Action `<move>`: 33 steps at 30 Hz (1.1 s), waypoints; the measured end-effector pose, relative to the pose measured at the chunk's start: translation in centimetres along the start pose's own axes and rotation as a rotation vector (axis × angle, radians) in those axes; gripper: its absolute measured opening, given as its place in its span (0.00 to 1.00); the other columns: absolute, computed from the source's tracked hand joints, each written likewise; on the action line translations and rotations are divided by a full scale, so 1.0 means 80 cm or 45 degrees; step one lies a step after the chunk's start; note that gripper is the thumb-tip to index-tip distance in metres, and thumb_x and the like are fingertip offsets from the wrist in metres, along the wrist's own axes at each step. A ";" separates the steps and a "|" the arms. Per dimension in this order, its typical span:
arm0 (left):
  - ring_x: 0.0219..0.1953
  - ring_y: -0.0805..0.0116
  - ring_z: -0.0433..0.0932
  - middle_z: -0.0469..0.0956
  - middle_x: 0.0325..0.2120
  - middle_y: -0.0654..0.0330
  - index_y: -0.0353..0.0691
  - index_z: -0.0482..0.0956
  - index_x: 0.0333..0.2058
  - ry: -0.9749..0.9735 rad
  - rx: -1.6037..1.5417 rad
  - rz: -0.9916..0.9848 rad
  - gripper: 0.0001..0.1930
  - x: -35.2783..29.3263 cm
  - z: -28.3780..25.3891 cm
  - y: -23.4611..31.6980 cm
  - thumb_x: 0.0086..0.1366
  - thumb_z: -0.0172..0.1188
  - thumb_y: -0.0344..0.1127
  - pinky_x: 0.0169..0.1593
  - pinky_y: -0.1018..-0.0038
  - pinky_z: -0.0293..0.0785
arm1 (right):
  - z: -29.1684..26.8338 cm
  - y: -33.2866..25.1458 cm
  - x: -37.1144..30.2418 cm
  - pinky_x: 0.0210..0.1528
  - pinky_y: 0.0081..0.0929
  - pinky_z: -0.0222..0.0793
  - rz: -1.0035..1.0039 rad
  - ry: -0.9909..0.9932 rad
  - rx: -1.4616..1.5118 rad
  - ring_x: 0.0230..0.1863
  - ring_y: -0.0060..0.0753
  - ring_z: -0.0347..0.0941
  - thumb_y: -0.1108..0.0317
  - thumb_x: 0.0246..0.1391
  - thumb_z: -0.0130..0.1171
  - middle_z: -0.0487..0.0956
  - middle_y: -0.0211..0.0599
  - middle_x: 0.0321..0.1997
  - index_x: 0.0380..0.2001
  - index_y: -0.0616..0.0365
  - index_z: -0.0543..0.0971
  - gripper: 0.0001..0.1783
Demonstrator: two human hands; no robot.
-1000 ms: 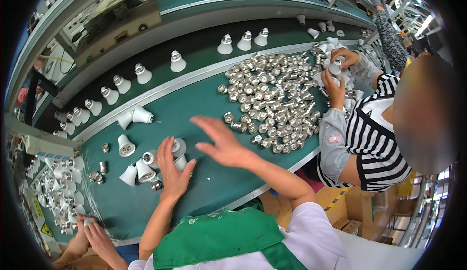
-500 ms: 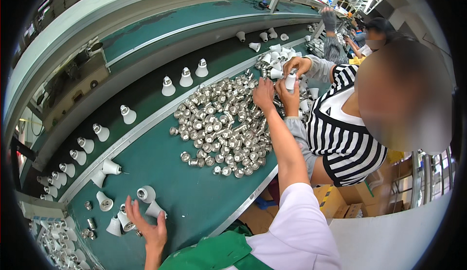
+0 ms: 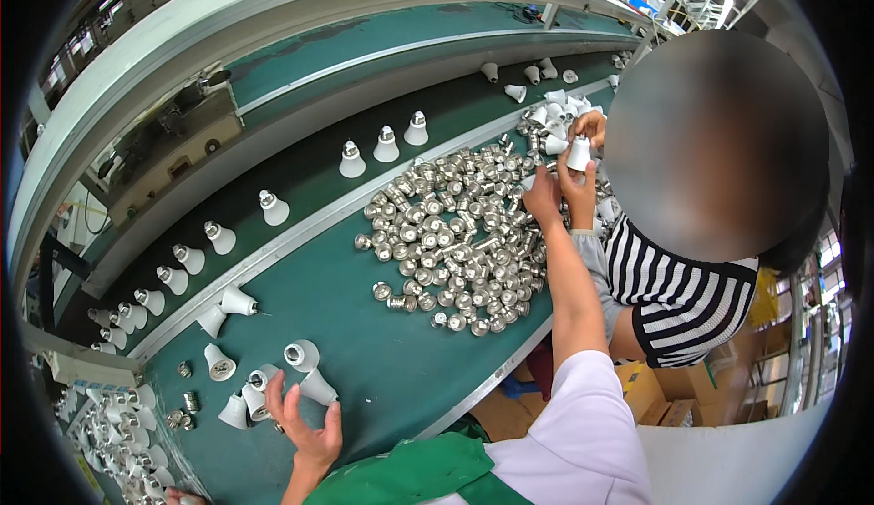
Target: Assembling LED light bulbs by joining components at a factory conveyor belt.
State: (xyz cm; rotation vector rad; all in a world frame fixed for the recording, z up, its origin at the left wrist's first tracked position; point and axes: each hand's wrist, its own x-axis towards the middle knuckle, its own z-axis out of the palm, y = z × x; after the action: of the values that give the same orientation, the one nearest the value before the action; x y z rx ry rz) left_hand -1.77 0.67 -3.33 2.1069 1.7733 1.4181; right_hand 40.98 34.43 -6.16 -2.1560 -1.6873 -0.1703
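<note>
My left hand (image 3: 311, 432) is open, its fingers spread beside a small group of white cone-shaped bulb housings (image 3: 319, 387) on the green belt. It grips none of them. My right arm stretches forward, and my right hand (image 3: 543, 197) is at the far right side of a big heap of silver screw caps (image 3: 455, 241). Its fingers are drawn together; what is between them is hidden. Just past it, a co-worker's hands (image 3: 579, 182) hold a white bulb housing (image 3: 578, 154) upright.
Bulb housings with metal caps stand in a row on the dark strip (image 3: 246, 232) behind a metal rail. A clear bag (image 3: 118, 432) of capped housings lies at the lower left, with part of another hand (image 3: 185, 498) below it. Boxes (image 3: 674, 396) sit below the belt.
The whole view has swung, so the belt and its things sit further right. The co-worker's head has leaned in towards the belt. My left hand stays open by the housings.
</note>
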 end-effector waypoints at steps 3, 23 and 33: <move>0.56 0.47 0.56 0.56 0.54 0.43 0.37 0.57 0.53 -0.019 0.022 0.020 0.32 0.000 -0.001 0.004 0.48 0.59 0.30 0.59 0.55 0.48 | 0.009 0.010 -0.005 0.44 0.44 0.63 -0.096 0.108 0.024 0.43 0.56 0.67 0.75 0.34 0.60 0.71 0.55 0.38 0.37 0.63 0.64 0.23; 0.47 0.60 0.68 0.53 0.55 0.53 0.39 0.47 0.58 -0.479 -1.417 -0.796 0.41 0.065 0.053 0.049 0.50 0.64 0.39 0.43 0.69 0.72 | -0.143 -0.235 -0.256 0.48 0.36 0.64 -1.367 -0.625 0.926 0.47 0.47 0.68 0.75 0.33 0.62 0.72 0.46 0.46 0.49 0.59 0.66 0.33; 0.37 0.74 0.68 0.69 0.36 0.62 0.38 0.64 0.44 -0.208 -1.221 -1.059 0.15 0.049 0.063 0.010 0.59 0.52 0.34 0.39 0.79 0.65 | -0.086 -0.298 -0.158 0.46 0.33 0.65 -1.307 -1.080 1.185 0.46 0.40 0.69 0.59 0.38 0.64 0.73 0.41 0.46 0.43 0.58 0.73 0.26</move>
State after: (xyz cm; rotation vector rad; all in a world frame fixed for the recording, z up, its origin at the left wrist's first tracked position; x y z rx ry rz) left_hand 1.84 6.00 -3.50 0.8275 1.2262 1.3363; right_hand 15.89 24.99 1.45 -0.5428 -2.4276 1.1457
